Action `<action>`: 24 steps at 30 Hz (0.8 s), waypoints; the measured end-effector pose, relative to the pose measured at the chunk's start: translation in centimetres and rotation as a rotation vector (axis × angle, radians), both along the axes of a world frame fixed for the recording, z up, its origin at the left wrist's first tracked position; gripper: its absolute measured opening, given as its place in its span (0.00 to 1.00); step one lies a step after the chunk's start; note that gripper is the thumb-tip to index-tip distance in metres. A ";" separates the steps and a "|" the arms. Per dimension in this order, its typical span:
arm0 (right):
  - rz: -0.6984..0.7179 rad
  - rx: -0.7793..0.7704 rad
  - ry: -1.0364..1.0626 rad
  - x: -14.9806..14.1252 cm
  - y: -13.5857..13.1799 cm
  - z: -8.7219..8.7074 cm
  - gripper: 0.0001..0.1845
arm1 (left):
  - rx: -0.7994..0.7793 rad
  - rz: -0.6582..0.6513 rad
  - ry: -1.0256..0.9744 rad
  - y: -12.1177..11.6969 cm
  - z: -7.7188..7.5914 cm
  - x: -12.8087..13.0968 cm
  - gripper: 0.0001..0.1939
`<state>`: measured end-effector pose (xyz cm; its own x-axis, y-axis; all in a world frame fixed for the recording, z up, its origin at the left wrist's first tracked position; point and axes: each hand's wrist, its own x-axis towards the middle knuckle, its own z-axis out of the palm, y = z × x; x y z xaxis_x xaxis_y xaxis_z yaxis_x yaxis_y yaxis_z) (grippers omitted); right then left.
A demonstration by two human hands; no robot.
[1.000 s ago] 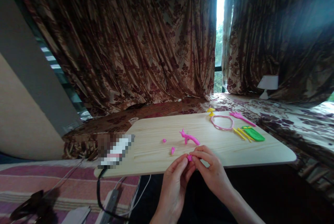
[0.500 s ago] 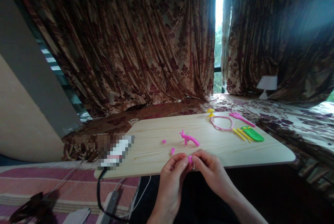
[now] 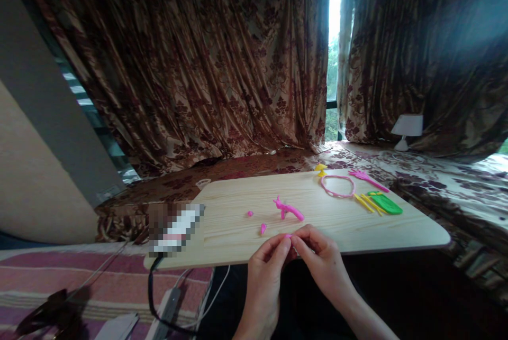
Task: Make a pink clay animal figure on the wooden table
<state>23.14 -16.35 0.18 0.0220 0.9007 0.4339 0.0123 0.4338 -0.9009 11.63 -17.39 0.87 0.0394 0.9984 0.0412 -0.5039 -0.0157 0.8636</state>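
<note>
At the table's near edge, my left hand (image 3: 270, 258) and my right hand (image 3: 317, 250) meet with fingertips closed on a small pink lump of modelling clay (image 3: 288, 236). Most of the lump is hidden by the thumbs and fingers. Just beyond them a pink clay figure (image 3: 289, 209) with a long body and short legs stands on the table. To its left lie a small pink ball (image 3: 250, 213) and a pink teardrop-shaped piece (image 3: 263, 229).
The pale wooden table (image 3: 226, 197) also carries a yellow mushroom shape (image 3: 320, 170), a pink ring (image 3: 323, 187), a pink hand-shaped stick (image 3: 373, 181), yellow sticks (image 3: 363, 203) and a green slab (image 3: 387, 203). A power strip (image 3: 166, 305) and cables lie at lower left.
Both hands have shifted slightly, and the fingers now cover more of the pink clay lump. The pieces on the table have stayed put.
</note>
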 end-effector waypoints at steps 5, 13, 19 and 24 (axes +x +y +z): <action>0.071 -0.019 -0.040 0.7 0.2 0.1 0.11 | -0.066 -0.070 -0.087 0.1 0.1 -0.4 0.08; -0.041 0.135 -0.215 -0.2 2.6 2.3 0.16 | -0.080 -0.008 -0.087 0.0 -0.3 0.6 0.08; -0.157 0.209 -0.352 -2.1 2.5 1.2 0.22 | -0.102 -0.148 -0.283 -1.2 1.2 0.8 0.18; -0.188 0.408 -0.745 -2.6 1.2 1.0 0.30 | -0.145 -0.299 -0.451 -0.8 2.4 0.4 0.28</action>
